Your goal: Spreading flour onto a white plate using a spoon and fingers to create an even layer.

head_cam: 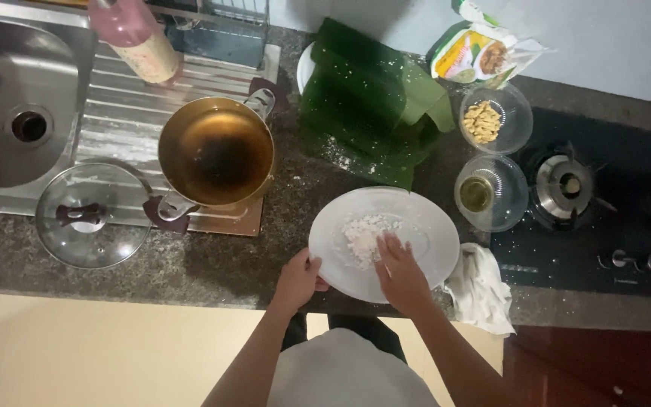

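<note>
Counter: dark speckled stone worktop point(212, 264), dusted with white crumbs near its middle.
Sink: stainless steel basin point(16, 98) with ribbed drainboard, far left of the worktop.
Hob: black glass gas stove point(604, 226) with one round burner, right end.
Leaf: large folded green banana leaf point(363, 105), flecked with white, behind the plate.
Pan: round brass-coloured metal pan point(216, 151) with two handles, interior darkened, standing on a brown board at the drainboard edge.
Plate: wide round white plate point(423, 226) at the front edge of the worktop, directly before the person.
Lid: clear glass lid point(92, 215) with dark knob, lying flat left of the pan.
Bottle: pink and cream bottle point(133, 38), tilted, over the drainboard.
Cloth: crumpled white cloth point(480, 290), just right of the plate.
Bowls: two small clear glass bowls; the far one point(495, 117) holds pale yellow pieces, the near one point(491, 192) a yellowish liquid.
Packet: opened yellow and green foil packet point(480, 53), behind the bowls.
White mass: small heap of white crumbly material point(363, 234), on the plate, left of centre.
Right hand: right hand point(401, 271) palm down over the plate, fingers loosely together, tips resting on the heap.
Left hand: left hand point(299, 279) gripping the plate's left rim, fingers curled under, thumb on top.
</note>
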